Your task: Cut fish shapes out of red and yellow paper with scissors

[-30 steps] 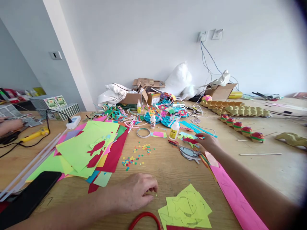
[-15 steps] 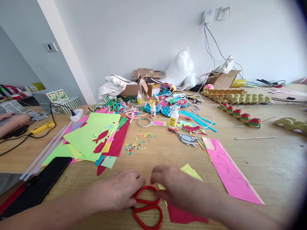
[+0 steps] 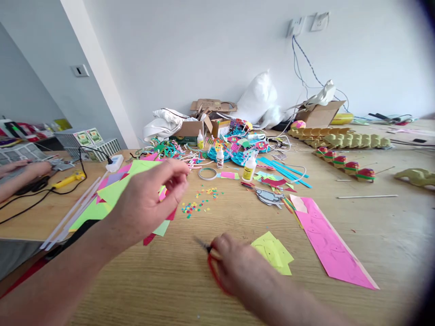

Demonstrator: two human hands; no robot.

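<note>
My right hand (image 3: 238,262) grips a pair of scissors (image 3: 213,271) with red handles, just left of some yellow-green paper pieces (image 3: 272,251) marked with drawn lines. The scissors' blades point left and away from me, slightly blurred. Raised in front of the stack of coloured paper (image 3: 112,192), my left hand (image 3: 149,194) has loosely bent fingers, the thumb apart from them, and nothing visible in it. It covers much of that stack. Small round confetti dots (image 3: 192,208) lie on the table beyond both hands.
A long pink paper strip (image 3: 333,244) lies at the right, near grey paper fish (image 3: 269,198). Behind stand glue bottles (image 3: 249,168), a tape roll (image 3: 207,173) and egg-carton crafts (image 3: 353,138). At far left, another person's hands (image 3: 36,170) work by a yellow glue gun (image 3: 70,179).
My right hand has taken hold of the scissors and turned them. My left hand has left them, rising up and left toward the paper stack. The red paper by my right hand no longer shows.
</note>
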